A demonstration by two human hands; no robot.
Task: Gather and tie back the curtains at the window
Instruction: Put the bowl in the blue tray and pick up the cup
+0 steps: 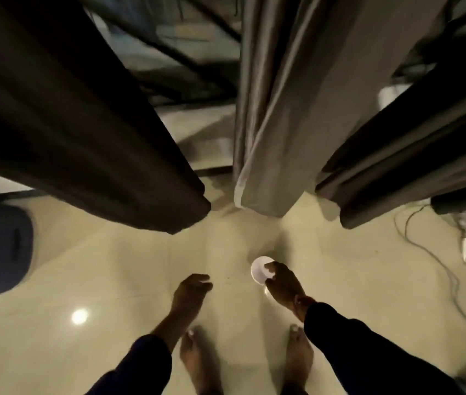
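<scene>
I see the dark curtain point(83, 115) hanging at left, grey curtain point(274, 109) at centre, both untied. My left hand point(190, 289) hangs loosely curled, holding nothing. My right hand point(283, 283) pinches a small white round object point(259, 270) above the tiled floor point(112, 280).

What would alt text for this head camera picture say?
A person's right hand holds a small white round object before hanging curtains; the left hand hangs free. Bare feet stand on a glossy tiled floor.
</scene>
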